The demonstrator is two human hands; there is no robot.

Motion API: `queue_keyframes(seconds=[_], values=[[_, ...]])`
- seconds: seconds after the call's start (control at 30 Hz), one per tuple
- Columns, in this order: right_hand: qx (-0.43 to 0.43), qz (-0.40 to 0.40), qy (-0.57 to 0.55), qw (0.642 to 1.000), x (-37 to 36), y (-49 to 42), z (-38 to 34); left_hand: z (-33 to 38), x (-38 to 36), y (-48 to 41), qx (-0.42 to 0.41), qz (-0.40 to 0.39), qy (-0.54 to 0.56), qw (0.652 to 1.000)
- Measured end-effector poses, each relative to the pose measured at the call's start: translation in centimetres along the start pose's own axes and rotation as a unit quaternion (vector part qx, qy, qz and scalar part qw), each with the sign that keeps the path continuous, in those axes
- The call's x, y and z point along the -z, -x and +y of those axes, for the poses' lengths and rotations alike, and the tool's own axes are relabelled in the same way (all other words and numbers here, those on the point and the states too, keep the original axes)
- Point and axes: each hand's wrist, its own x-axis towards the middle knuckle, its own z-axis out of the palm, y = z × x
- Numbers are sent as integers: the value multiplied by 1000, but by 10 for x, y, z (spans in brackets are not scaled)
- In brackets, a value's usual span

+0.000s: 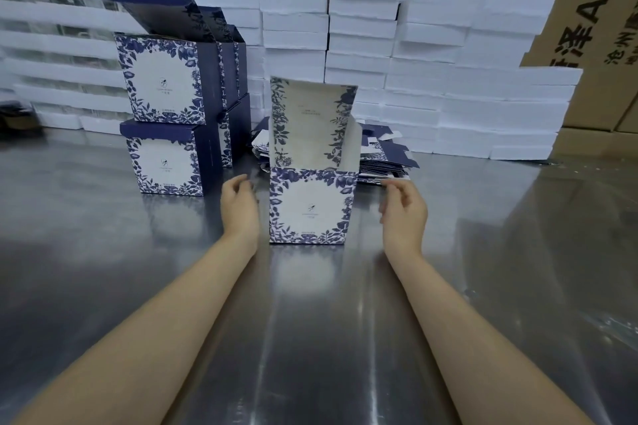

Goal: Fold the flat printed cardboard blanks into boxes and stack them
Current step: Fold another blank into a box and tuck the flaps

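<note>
Right now the folded box [312, 207] stands upright on the steel table [103, 252], its lid flap raised. Left hand [240, 205] hangs just beside its left wall, fingers loosely curled and holding nothing; right hand [404, 209] likewise on the other side, apart from it. Finished boxes [165, 114] sit stacked to the left, flat blanks [386, 155] piled behind.

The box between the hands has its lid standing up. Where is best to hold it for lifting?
Probably the two side walls, left hand and right hand from either side: the box stands upright, its lid blocks the top, both sides are free.
</note>
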Motion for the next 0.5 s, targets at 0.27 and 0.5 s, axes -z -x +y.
queue_keyframes(seconds=[0.27, 0.5], values=[[123, -144, 97, 977, -3, 13, -6, 6, -12, 20, -44, -185, 21, 981], [114, -149, 24, 982, -6, 15, -10, 8, -7, 26, -189, -189, -35, 963]])
